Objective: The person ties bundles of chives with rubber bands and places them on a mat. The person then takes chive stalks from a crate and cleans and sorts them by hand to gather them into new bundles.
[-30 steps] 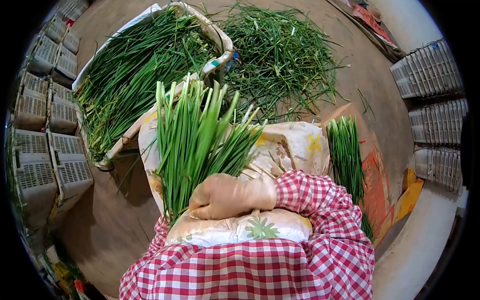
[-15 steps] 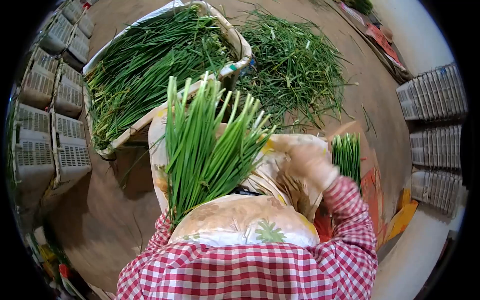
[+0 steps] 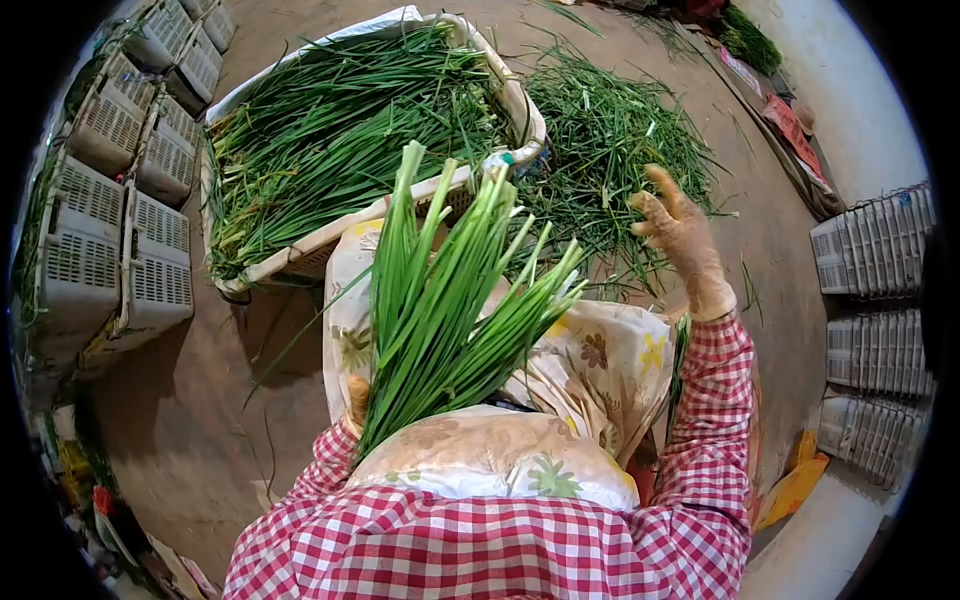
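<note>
A thick bunch of green stalks [image 3: 440, 310] with pale cut ends pointing up and away lies over the lap. My left hand [image 3: 357, 402], gloved, shows only in part at the bunch's lower left edge, closed on it. My right hand [image 3: 680, 235], in a stained glove, is raised with fingers apart and nothing in it, above the right side of the loose green pile [image 3: 610, 150]. A floral apron [image 3: 600, 360] covers the lap beneath the bunch.
A lined basket [image 3: 520, 105] full of long green leaves stands ahead on the left. Stacked white crates [image 3: 155, 270] line the left side, and more crates [image 3: 875, 350] stand at the right wall. A yellow piece [image 3: 793, 485] lies at the lower right.
My right hand has gone from the bunch out to the right, then forward and up, its fingers now spread. My left hand has come partly into sight. The whole view has shifted.
</note>
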Demonstrator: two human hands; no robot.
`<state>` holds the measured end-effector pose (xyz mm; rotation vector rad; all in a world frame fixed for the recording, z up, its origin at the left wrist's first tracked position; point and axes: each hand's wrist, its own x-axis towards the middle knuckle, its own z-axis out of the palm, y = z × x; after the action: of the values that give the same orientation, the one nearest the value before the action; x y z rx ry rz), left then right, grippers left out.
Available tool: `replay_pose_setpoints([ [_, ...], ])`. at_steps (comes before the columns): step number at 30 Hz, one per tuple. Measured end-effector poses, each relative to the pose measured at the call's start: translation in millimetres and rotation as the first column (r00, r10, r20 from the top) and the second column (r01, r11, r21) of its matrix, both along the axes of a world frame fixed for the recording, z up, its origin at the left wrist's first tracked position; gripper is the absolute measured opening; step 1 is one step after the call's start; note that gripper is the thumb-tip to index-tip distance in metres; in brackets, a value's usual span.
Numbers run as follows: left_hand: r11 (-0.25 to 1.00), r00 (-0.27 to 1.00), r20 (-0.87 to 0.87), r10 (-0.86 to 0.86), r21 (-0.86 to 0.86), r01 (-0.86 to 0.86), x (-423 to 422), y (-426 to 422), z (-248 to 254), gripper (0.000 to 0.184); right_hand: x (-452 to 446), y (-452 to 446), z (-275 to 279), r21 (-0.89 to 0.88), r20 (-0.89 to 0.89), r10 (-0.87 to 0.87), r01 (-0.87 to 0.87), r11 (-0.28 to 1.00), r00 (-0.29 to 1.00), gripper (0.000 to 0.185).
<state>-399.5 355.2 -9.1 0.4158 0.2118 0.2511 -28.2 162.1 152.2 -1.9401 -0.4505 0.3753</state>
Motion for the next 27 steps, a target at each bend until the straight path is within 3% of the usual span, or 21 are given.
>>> replay_pose_setpoints([
  [4,0.998,0.999,0.005,-0.044,0.035,0.044,6,-3,17,0.084,-29,-1,-4,-0.148,-0.135,0.118,-0.138,0.979,0.984,0.046],
  [5,0.997,0.998,0.007,-0.057,0.052,0.057,6,-4,22,0.084,-48,-6,-12,-0.091,-0.295,0.209,-0.246,0.965,0.932,0.049],
  [9,0.967,0.991,-0.02,-0.135,0.216,0.136,14,-7,52,0.084,-99,-46,-52,0.195,-0.77,0.435,-0.476,0.858,0.467,0.07],
  [10,0.943,0.987,-0.041,-0.158,0.29,0.163,19,-5,64,0.083,-110,-39,-76,0.317,-0.791,0.472,-0.4,0.86,0.389,0.072],
  [13,0.784,0.937,-0.217,-0.275,0.513,0.349,37,-3,100,0.084,-155,18,-47,0.657,-0.717,0.626,-0.005,0.754,0.306,0.067],
  [14,0.696,0.905,-0.286,-0.315,0.578,0.425,44,-2,112,0.085,-160,34,-37,0.711,-0.682,0.66,0.073,0.699,0.314,0.066],
  [15,0.5,0.839,-0.434,-0.328,0.674,0.544,50,-2,122,0.087,-165,49,-33,0.735,-0.662,0.671,0.117,0.668,0.333,0.065],
  [16,0.519,0.891,-0.282,-0.357,0.733,0.44,60,-7,125,0.081,-168,63,-32,0.749,-0.649,0.671,0.146,0.647,0.359,0.064],
  [17,0.51,0.885,-0.277,-0.374,0.736,0.446,69,-9,134,0.081,-169,74,-34,0.752,-0.644,0.663,0.16,0.639,0.382,0.063],
  [18,-0.022,0.852,-0.463,-0.243,0.881,0.473,75,-10,148,0.078,-168,81,-38,0.751,-0.643,0.65,0.164,0.64,0.405,0.062],
  [19,-0.548,0.842,-0.539,-0.03,0.713,0.437,80,-11,157,0.076,-168,87,-41,0.748,-0.643,0.639,0.169,0.642,0.421,0.061],
  [21,-0.593,0.825,-0.565,-0.024,0.672,0.444,85,-11,162,0.07,-166,94,-44,0.744,-0.642,0.624,0.168,0.646,0.445,0.059],
  [23,-0.49,0.791,-0.513,-0.335,0.812,0.319,83,5,171,0.069,-164,96,-47,0.739,-0.642,0.611,0.163,0.653,0.463,0.056],
  [24,-0.55,0.793,-0.484,-0.371,0.802,0.232,82,16,187,0.067,-162,97,-49,0.738,-0.644,0.608,0.165,0.655,0.464,0.055],
  [25,-0.426,0.824,-0.394,-0.406,0.88,0.21,79,29,184,0.067,-161,97,-49,0.737,-0.642,0.607,0.157,0.658,0.469,0.054],
  [27,-0.033,0.929,-0.315,-0.196,0.949,0.315,70,51,182,0.069,-159,96,-49,0.736,-0.637,0.606,0.14,0.663,0.477,0.052],
])
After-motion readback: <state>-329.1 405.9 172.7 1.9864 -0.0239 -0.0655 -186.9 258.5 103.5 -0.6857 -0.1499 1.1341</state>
